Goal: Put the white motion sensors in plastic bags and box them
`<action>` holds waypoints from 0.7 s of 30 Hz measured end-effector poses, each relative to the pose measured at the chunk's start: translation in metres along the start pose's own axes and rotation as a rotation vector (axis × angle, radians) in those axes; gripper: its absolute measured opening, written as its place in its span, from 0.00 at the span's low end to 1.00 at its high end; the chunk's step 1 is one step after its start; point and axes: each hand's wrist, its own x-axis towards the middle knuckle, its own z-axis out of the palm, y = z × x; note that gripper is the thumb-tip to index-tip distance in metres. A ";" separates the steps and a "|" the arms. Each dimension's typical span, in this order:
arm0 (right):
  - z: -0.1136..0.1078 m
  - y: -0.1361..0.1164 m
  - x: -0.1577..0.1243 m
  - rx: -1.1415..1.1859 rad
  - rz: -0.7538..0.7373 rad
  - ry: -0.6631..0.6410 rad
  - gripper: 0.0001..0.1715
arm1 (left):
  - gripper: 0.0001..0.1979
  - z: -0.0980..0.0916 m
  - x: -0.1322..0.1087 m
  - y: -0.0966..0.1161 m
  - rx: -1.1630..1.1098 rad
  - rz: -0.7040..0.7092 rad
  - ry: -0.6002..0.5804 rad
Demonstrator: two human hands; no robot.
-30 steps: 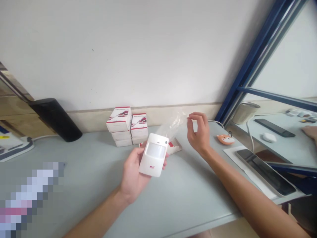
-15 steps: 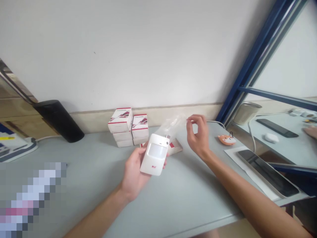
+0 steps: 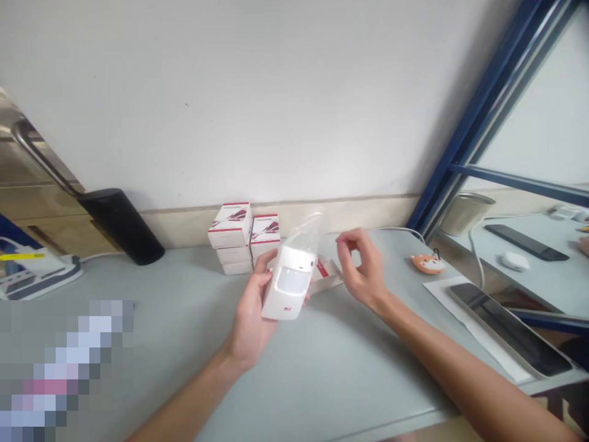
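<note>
While left hand grips device, pinched right hand hovers well inside tabletop's edge.

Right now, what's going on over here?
The person's left hand holds a white device, tilted, with a clear bag at its top end. The right hand hovers nearby, fingers curled, apart from both. Small boxes stand stacked behind, near the wall.

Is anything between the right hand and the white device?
Nothing visible blocks the gap between the right hand and the white device in the left hand. Clear plastic rises from the device's top; whether it covers the front is unclear.
</note>
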 end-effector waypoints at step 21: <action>-0.012 -0.009 0.008 0.601 0.542 -0.875 0.24 | 0.10 -0.011 0.000 -0.034 0.367 0.146 0.032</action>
